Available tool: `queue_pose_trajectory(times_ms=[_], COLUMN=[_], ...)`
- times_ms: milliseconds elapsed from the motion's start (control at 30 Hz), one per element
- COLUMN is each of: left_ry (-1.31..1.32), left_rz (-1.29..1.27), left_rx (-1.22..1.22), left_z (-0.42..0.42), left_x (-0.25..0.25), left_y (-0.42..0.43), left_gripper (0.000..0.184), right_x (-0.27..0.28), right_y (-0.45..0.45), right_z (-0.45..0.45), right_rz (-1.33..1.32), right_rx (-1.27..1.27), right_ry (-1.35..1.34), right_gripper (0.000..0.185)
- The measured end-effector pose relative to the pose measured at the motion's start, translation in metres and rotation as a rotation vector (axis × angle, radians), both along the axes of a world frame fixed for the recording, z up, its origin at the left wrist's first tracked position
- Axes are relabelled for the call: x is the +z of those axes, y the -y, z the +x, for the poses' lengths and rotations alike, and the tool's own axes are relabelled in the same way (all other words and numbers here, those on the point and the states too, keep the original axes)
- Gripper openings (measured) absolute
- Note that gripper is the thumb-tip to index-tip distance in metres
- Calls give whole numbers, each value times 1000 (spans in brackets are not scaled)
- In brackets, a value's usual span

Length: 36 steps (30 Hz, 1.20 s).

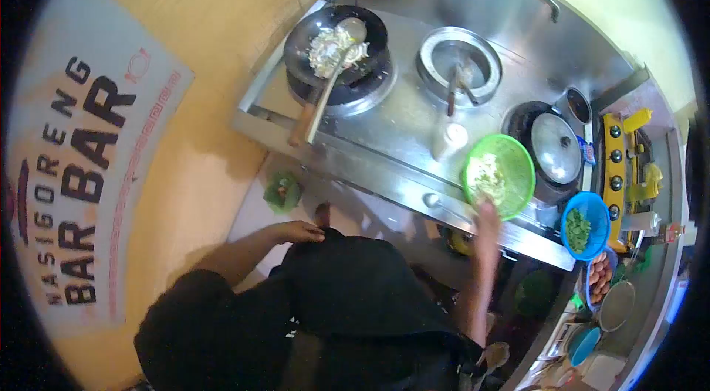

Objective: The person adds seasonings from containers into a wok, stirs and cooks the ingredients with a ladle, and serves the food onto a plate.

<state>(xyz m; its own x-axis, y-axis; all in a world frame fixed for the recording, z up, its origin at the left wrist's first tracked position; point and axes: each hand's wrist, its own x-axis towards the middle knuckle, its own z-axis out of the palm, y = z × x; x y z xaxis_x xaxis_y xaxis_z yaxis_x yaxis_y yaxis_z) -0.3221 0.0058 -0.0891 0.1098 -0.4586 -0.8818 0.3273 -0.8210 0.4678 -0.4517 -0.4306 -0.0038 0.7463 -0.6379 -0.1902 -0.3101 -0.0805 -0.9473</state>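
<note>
The right hand [486, 208] reaches over the near rim of the green bowl [523, 169], at the right on the worktop [403, 125]. Dipping softly should keep it still. I can't tell how open its fingers are, or if they hold anything; same for the left hand [305, 232]. The bowl is round, no way longer; its mouth points up.

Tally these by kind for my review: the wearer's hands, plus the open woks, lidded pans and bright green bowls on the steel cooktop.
Hands: 2 (left hand, right hand)
Open wok: 1
Lidded pan: 1
Bright green bowl: 1
Total: 5
</note>
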Motion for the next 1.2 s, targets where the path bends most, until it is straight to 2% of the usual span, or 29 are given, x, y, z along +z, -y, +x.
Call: queue_pose_trajectory(times_ms=[33,67,100,133,167,200,233,267,300,367,433,467,533,600,633,667,700,767,800,833,867,933,1033,1100,1133,1200], left_ry=[16,12,7,-7,-16,-37,-89,-145,-167,-368,-410,-432,-482,-527,-458,-394,-403,-12,-22,-158,-300,-286,-209,-268,-253,-278], left_rz=[75,36,30,-63,-160,-163,-287,-402,-395,-578,-602,-611,-643,-675,-668,-654,-649,-504,-502,-572,-636,-607,-606,-644,-646,-637], left_rx=[174,460,445,626,815,814,922,1025,1016,1008,960,907,910,925,887,847,841,750,747,869,987,994,983,1001,961,989], left_z=[19,36,60,77,96,111,130,145,158,180,193,199,209,220,232,240,244,242,227,211,202,193,214,223,224,225], left_x=[-26,-42,-37,-25,-19,-21,-23,-24,-17,1,5,7,9,10,11,11,9,2,26,74,100,97,84,72,66,59], left_y=[-24,-40,-48,-47,-46,-48,-50,-54,-56,-48,-33,-24,-1,14,19,25,31,43,44,42,42,47,51,48,45,43], left_gripper=[61,52,52,48,45,45,42,38,38,40,39,37,37,37,32,27,27,14,14,11,9,11,14,12,11,12], right_x=[-1,23,8,-9,-32,-53,-65,-76,-81,-9,-9,-8,9,17,23,32,51,82,87,92,96,125,196,216,221,166], right_y=[-51,-109,-150,-194,-220,-239,-246,-246,-244,-227,-209,-205,-204,-208,-210,-207,-209,-215,-213,-210,-207,-196,-184,-184,-184,-174], right_z=[73,141,203,255,304,333,344,346,340,309,292,299,321,332,339,327,308,270,261,259,258,260,251,244,244,250], right_rz=[155,142,111,-23,115,259,251,240,230,-158,-648,-661,-971,-966,-953,-1058,-1053,-1161,-1157,-1209,-1258,-1319,-1416,-1445,-1474,-1371], right_rx=[248,421,513,472,609,743,738,658,572,513,502,492,526,601,677,752,747,836,836,820,804,807,783,813,839,808], right_ry=[-30,-64,-66,-91,-104,-122,-135,-154,-177,-343,-207,-214,-412,-468,-514,-604,-614,-726,-737,-711,-686,-676,-563,-660,-750,-688], right_gripper=[64,70,78,77,69,61,61,56,52,53,59,59,65,67,68,67,67,66,66,65,64,63,62,62,62,59])
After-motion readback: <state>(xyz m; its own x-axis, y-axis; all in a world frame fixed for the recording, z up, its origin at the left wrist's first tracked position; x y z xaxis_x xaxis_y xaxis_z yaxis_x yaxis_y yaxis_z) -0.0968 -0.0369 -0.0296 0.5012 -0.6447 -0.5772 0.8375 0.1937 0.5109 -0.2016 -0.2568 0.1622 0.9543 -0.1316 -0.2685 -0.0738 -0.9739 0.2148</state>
